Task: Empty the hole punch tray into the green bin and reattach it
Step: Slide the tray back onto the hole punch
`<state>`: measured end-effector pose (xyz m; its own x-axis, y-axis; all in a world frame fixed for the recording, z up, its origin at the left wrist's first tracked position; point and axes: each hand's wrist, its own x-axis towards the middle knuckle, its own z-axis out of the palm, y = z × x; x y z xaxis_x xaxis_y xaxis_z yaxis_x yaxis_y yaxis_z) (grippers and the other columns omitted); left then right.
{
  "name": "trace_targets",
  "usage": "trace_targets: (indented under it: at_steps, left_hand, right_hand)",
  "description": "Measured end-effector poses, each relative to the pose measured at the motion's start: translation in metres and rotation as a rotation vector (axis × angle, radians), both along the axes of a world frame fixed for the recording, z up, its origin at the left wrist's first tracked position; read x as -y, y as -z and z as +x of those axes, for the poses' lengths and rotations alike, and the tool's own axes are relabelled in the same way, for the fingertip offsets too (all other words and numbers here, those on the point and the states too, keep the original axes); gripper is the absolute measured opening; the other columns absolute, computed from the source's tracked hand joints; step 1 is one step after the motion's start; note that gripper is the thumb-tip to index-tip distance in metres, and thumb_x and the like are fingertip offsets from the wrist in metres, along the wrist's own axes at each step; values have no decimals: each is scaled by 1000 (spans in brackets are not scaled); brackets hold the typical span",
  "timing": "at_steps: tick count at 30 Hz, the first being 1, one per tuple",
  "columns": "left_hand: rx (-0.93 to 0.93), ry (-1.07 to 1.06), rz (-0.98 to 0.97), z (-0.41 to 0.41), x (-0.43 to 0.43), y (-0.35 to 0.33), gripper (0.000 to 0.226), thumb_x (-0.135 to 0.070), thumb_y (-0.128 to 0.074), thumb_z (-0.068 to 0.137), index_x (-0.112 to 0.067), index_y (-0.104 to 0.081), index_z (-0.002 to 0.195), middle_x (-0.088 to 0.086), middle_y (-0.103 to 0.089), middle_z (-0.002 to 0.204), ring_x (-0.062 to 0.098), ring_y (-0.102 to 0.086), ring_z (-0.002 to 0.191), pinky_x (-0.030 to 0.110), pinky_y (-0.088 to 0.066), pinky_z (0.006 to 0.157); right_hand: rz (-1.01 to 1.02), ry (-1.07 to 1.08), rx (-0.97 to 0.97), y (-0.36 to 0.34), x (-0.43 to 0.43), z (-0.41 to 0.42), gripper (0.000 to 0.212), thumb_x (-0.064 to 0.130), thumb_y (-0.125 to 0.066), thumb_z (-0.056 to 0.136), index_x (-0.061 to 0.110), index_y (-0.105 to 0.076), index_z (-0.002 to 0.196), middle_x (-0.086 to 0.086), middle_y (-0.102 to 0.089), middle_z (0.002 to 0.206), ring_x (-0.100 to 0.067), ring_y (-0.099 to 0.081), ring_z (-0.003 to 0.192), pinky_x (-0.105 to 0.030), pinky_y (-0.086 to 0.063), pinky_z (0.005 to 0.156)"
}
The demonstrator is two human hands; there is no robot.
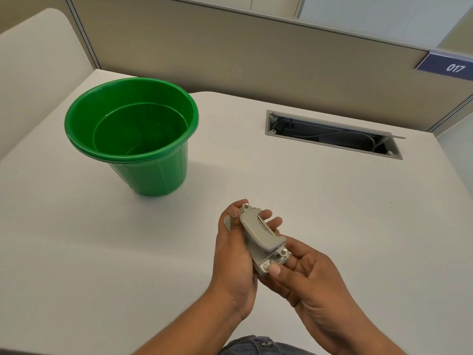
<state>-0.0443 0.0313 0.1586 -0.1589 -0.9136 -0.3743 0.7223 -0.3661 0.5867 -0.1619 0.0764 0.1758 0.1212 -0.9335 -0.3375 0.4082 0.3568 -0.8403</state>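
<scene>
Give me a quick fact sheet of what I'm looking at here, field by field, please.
setting: white desk in an office cubicle
held item: grey hole punch, lifted off the desk, handle side facing the camera
left hand: wrapped around the punch's far end and underside
right hand: thumb and fingers pinching the punch's near end
green bin: upright on the desk, to the left and farther back, apart from the hands
bin contents: none visible
tray: not separately visible
desk cutout: open cable slot with wires inside
sign: blue plate reading 017 on the partition
</scene>
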Motion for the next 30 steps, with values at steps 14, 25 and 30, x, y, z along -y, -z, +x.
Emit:
trace_targets:
  at_steps: [14, 25, 30]
  left_hand:
    - [-8, -78, 43, -5, -6, 0, 48, -51, -49, 82, -29, -62, 122, -3, -76, 115, 13, -73, 102, 32, -61, 68]
    - [24, -47, 30, -2, -10, 1, 44, -47, -50, 85, -23, -65, 119, 1, -77, 113, 19, -74, 101, 37, -62, 75]
    - [152, 104, -61, 16, -2, 2, 38, -39, -62, 84, -18, -74, 113, 10, -75, 116, 23, -72, 106, 27, -59, 78]
  right_hand:
    - [13, 72, -110, -2, -1, 0, 52, -7, -84, 68, 16, -71, 112, -21, -78, 106, -35, -76, 92, -32, -62, 70]
    - [3, 118, -258, 1, -2, -4, 51, -18, -64, 84, 19, -65, 119, -19, -80, 94, -25, -78, 84, -24, -60, 67]
    - [-6, 101, -272, -2, 3, -21, 51, -15, -67, 80, 18, -66, 120, -22, -79, 92, -32, -77, 86, -27, -61, 70]
